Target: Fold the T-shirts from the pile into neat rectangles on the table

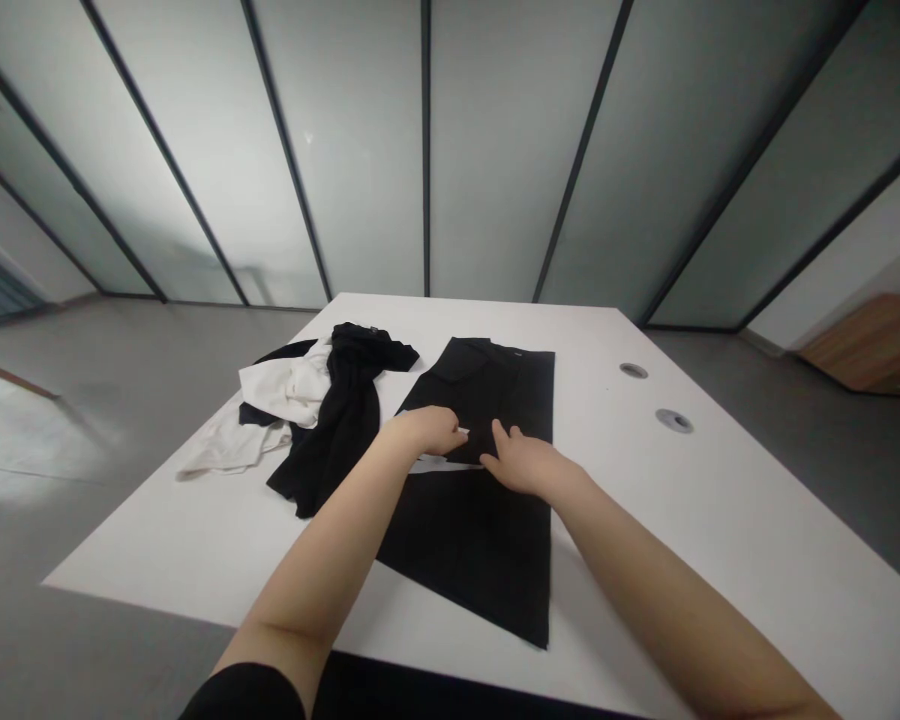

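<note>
- The left hand [426,430] sits at the middle of the cloth, fingers curled down at an edge. It may pinch this edge, but I cannot tell from this view.
- The right hand [523,465] is just beside it, open and released, with the fingers spread and lying on the cloth.
- Under both hands are black trousers [469,545], it seems, lying flat in the centre of the frame. The waistband is at the far end, and a narrow white strip shows near the hands.
- The trousers are spread out, but no finished, neat stack is visible.
- Left of them, and touching nothing of the hands, a loose heap is not yet sorted: a white garment [285,385] tangled with a black garment [349,420].
- All of this lies on a white bench [195,550]. Two round metal grommets [633,370] [674,421] are set in its right part.
- Behind the bench stands a frosted glass wall [510,150], and a grey floor [97,400] lies around it.
</note>
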{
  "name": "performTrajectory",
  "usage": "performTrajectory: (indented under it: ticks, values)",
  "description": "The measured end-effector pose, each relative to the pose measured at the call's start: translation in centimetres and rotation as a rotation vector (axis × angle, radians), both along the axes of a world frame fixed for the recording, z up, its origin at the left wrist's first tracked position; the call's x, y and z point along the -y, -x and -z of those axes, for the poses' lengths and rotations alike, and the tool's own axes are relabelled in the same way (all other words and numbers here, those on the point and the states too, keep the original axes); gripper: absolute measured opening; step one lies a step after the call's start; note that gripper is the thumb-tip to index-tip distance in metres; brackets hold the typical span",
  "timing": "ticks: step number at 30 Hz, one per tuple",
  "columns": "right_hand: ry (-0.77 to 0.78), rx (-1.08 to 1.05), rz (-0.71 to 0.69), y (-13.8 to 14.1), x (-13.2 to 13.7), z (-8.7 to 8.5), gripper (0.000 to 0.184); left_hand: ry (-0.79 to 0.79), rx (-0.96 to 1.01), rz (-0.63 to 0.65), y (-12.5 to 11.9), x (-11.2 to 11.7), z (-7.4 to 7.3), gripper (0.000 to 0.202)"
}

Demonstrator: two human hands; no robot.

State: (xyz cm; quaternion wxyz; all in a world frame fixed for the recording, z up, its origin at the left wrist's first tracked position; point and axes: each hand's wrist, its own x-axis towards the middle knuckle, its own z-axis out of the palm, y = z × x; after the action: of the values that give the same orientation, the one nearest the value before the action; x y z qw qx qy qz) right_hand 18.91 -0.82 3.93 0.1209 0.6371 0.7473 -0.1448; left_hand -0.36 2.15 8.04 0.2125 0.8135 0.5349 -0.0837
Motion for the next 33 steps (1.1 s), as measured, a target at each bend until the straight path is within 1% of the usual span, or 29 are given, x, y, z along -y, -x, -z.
performTrajectory:
  ticks: [2, 5, 7, 10, 12, 15, 17, 19, 22, 25, 29, 33]
  values:
    - [0.048, 0.001, 0.085, 0.8, -0.1, 1.4, 0.089, 0.027, -0.003, -0.047, 1.0, -0.9, 0.4, 0.039]
    - [0.073, 0.002, 0.199, 1.0, -1.8, 3.3, 0.095, 0.047, 0.022, -0.081, 2.2, -2.2, 1.6, 0.040]
    - [0.064, -0.021, 0.232, 0.5, -3.8, 4.1, 0.097, 0.002, 0.027, -0.082, 2.7, -3.0, 2.6, 0.043]
    - [0.032, -0.042, 0.236, -0.9, -7.1, 4.8, 0.095, -0.116, 0.050, -0.024, 2.8, -3.9, 4.5, 0.049]
    - [-0.039, -0.051, 0.207, -1.9, -9.3, 5.2, 0.090, -0.214, 0.099, 0.000, 2.7, -4.2, 5.8, 0.048]
    - [-0.208, -0.077, 0.148, -3.3, -11.8, 5.8, 0.082, -0.374, 0.185, -0.010, 2.3, -4.4, 8.0, 0.045]
    - [-0.302, -0.098, 0.123, -4.1, -12.9, 6.0, 0.079, -0.446, 0.219, -0.020, 2.0, -4.3, 9.3, 0.043]
    - [-0.379, -0.119, 0.100, -4.5, -13.5, 6.2, 0.075, -0.484, 0.222, -0.044, 1.7, -4.2, 10.2, 0.043]
    - [-0.507, -0.132, 0.091, -4.8, -13.7, 6.0, 0.066, -0.501, 0.199, -0.086, 1.3, -4.0, 10.4, 0.042]
    - [-0.547, -0.108, 0.072, -4.9, -13.5, 5.7, 0.057, -0.511, 0.225, -0.097, 1.3, -4.1, 9.7, 0.040]
    - [-0.486, -0.061, -0.028, -5.4, -13.9, 5.4, 0.051, -0.469, 0.351, -0.051, 1.7, -4.2, 8.8, 0.039]
    - [-0.339, -0.082, -0.125, -7.0, -14.7, 5.2, 0.053, -0.389, 0.464, 0.012, 1.8, -3.8, 8.8, 0.030]
